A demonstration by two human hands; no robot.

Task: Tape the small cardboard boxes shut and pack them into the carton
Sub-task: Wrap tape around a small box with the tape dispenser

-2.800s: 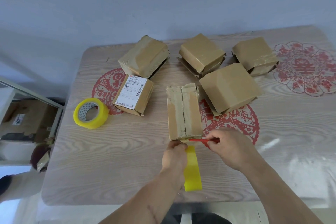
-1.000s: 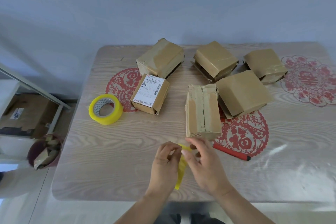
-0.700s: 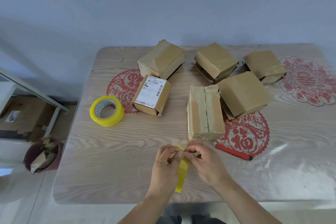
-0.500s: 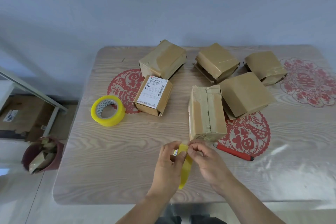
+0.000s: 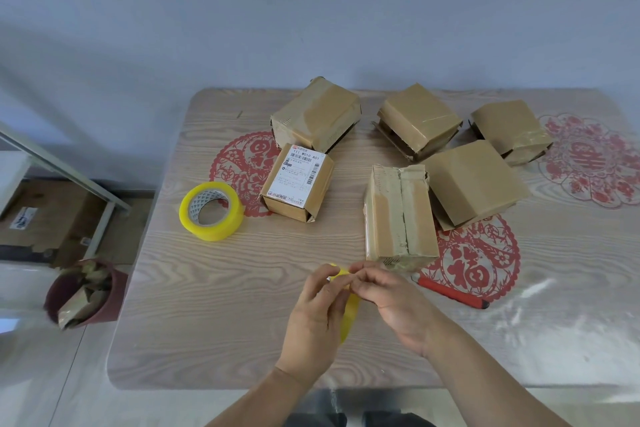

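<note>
A cut strip of yellow tape (image 5: pixel 348 314) hangs between my hands near the table's front edge. My left hand (image 5: pixel 317 317) pinches its top end, and my right hand (image 5: pixel 389 298) pinches the same end from the right. Just beyond my fingers lies a small cardboard box (image 5: pixel 398 215) with a rough, partly taped seam on top. A labelled box (image 5: pixel 298 180) sits to its left. Several more taped boxes (image 5: pixel 472 180) stand further back. The yellow tape roll (image 5: pixel 210 211) lies at the left.
A red utility knife (image 5: pixel 452 293) lies on the wooden table (image 5: pixel 214 305) right of my hands. Red paper-cut decorations lie under the table's clear cover. On the floor at the left are a dark red bin of scraps (image 5: pixel 85 293) and a brown carton (image 5: pixel 41 218).
The knife left my right hand and now lies on the table. Both hands came together on the cut tape strip's top end, which has lifted slightly toward the box.
</note>
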